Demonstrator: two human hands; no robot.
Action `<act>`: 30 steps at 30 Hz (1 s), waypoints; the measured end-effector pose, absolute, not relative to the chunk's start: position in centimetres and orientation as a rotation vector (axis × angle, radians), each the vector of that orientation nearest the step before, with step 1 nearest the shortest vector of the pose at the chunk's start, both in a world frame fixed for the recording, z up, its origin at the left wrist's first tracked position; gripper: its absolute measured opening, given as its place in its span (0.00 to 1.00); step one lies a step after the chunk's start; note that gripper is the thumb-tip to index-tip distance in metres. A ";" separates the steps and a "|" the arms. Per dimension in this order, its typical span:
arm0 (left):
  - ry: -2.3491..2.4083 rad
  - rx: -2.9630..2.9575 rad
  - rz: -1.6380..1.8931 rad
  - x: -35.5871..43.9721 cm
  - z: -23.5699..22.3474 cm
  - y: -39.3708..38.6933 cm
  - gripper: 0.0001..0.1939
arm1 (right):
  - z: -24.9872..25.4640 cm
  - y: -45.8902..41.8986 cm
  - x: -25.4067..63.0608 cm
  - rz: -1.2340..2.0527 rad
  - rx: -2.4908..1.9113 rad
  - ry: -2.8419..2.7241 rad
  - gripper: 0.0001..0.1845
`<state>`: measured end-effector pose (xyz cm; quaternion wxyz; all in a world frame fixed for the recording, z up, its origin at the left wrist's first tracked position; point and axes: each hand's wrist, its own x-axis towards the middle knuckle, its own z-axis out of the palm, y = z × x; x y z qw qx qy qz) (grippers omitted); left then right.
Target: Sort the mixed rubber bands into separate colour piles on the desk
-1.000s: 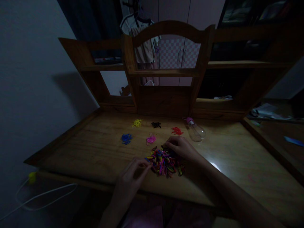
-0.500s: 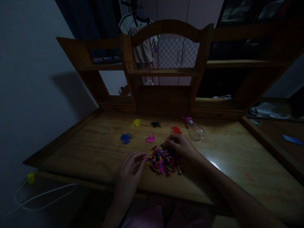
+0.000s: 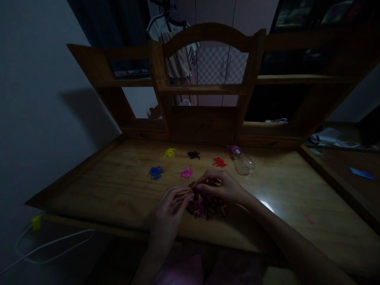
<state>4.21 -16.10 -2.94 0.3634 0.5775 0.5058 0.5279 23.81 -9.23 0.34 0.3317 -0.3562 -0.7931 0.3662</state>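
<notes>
A mixed heap of small coloured loops point(image 3: 208, 206), which look like hair ties, lies on the wooden desk near its front. My left hand point(image 3: 170, 208) is at the heap's left edge, thumb and fingers pinched together. Over the heap's upper part, my right hand point(image 3: 221, 185) bends down with thumb and forefinger closed among the loops. What either pinch holds is too small and dark to make out. Beyond the heap lie sorted little piles: blue loops point(image 3: 156, 172), pink loops point(image 3: 187, 173), yellow loops point(image 3: 169, 152), black loops point(image 3: 193, 154) and red loops point(image 3: 219, 162).
A clear bulb-shaped bottle point(image 3: 244, 163) with a pink cap lies on its side right of the red pile. Wooden shelving point(image 3: 204, 91) rises along the desk's back edge. A white cable point(image 3: 59, 247) hangs off the left front by the wall.
My left hand has shifted right, onto the heap's edge. My right hand has moved a little left and down, bringing the two hands' fingertips close together.
</notes>
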 end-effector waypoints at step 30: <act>1.294 1.525 1.248 4.9 -2.4 -15.2 0.11 | -0.2 -9.4 23.4 1.150 -0.793 -1.971 0.12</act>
